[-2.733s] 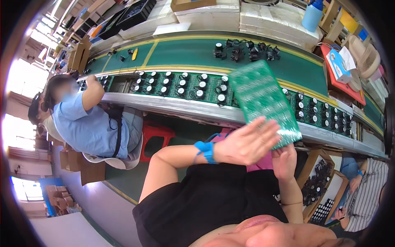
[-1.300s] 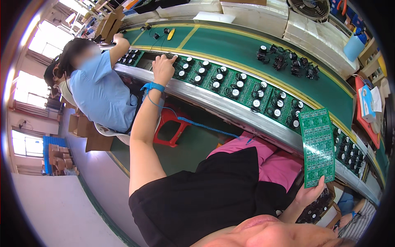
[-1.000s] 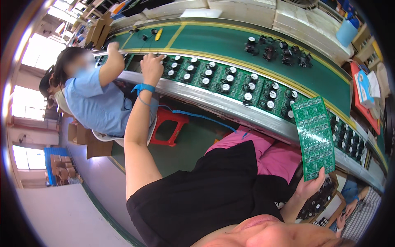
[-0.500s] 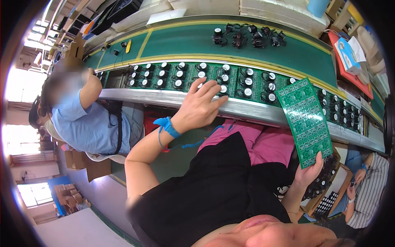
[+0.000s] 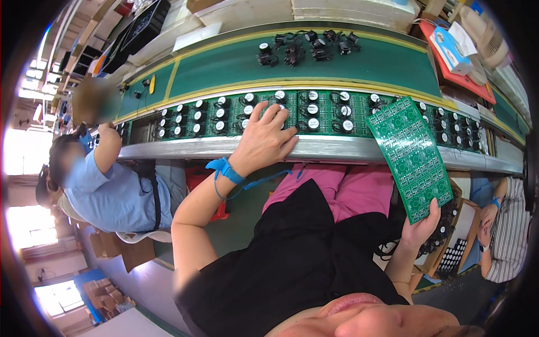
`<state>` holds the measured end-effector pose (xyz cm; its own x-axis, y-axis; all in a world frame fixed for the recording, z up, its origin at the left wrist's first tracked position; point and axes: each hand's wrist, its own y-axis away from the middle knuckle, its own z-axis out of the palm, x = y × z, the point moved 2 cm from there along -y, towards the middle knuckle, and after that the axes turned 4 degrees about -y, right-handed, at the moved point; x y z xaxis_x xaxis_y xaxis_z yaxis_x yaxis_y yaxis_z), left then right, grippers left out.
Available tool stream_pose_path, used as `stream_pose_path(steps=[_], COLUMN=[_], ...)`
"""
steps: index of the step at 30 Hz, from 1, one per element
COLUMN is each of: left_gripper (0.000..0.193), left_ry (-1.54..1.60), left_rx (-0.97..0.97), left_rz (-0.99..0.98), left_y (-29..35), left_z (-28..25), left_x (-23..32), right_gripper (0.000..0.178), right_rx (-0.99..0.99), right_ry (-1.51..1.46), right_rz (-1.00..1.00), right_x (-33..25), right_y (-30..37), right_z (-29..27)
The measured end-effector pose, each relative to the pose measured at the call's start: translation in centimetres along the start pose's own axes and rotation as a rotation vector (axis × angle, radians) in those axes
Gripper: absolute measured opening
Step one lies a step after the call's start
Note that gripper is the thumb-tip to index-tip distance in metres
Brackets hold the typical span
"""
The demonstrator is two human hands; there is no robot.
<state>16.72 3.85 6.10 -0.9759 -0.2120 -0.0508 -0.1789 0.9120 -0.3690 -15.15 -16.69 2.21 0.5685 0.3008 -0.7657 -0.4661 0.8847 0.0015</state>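
Observation:
My left hand lies over the row of green circuit boards, fingers spread, its fingertips at the white-topped round black components. The fingers partly hide some of these components, so exact contact is unclear. A blue wrist strap with a coiled cord is on my left wrist. In my right hand is a bare green circuit board panel, gripped at its lower end. The panel is tilted and covers part of the row behind it. Thin black wires show among the mounted components.
A metal rail runs along the near side of the row. Beyond, loose black wired components lie on the green belt. A co-worker in blue sits at left; another's striped sleeve shows at right. A tissue box stands far right.
The view has shifted, so the bench appears farther left. My left hand remains over the components, fingers a little closer together. The panel stays in my right hand. The left co-worker's arm has lowered.

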Motion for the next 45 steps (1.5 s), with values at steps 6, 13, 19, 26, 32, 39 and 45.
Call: stream_pose_path(steps=[6,13,19,26,32,39,45], left_gripper=[0.014,0.019,0.021,0.019,0.012,0.021,0.016], left_ry=[-0.177,-0.292,-0.341,-0.332,-0.223,0.055,0.011], left_rx=[-0.041,-0.113,-0.132,-0.134,-0.035,0.180,0.170], left_rz=[0.074,0.091,0.061,0.032,-0.018,0.174,0.315], left_y=[0.0,1.4,3.0,4.3,2.6,-3.8,-8.2], left_z=[-0.3,-1.1,-1.5,-2.0,-2.0,1.0,4.4], left_x=[-0.3,-1.9,-3.2,-4.2,-2.9,4.7,8.1], right_gripper=[0.038,0.038,0.039,0.041,0.039,0.029,0.041], right_rx=[0.027,0.131,0.128,-0.049,0.214,0.348,0.496], right_ry=[-0.081,-0.131,-0.139,-0.023,-0.243,-0.227,-0.113], right_rz=[-0.033,-0.109,-0.075,0.077,-0.067,-0.193,-0.244], right_x=[-0.9,-2.4,-2.1,-1.9,-5.8,-6.5,-7.5], right_y=[-0.7,-1.4,-1.3,-0.9,-1.1,-1.8,-1.1], right_z=[-1.8,-3.5,-4.0,-4.5,-5.3,-5.2,-8.2])
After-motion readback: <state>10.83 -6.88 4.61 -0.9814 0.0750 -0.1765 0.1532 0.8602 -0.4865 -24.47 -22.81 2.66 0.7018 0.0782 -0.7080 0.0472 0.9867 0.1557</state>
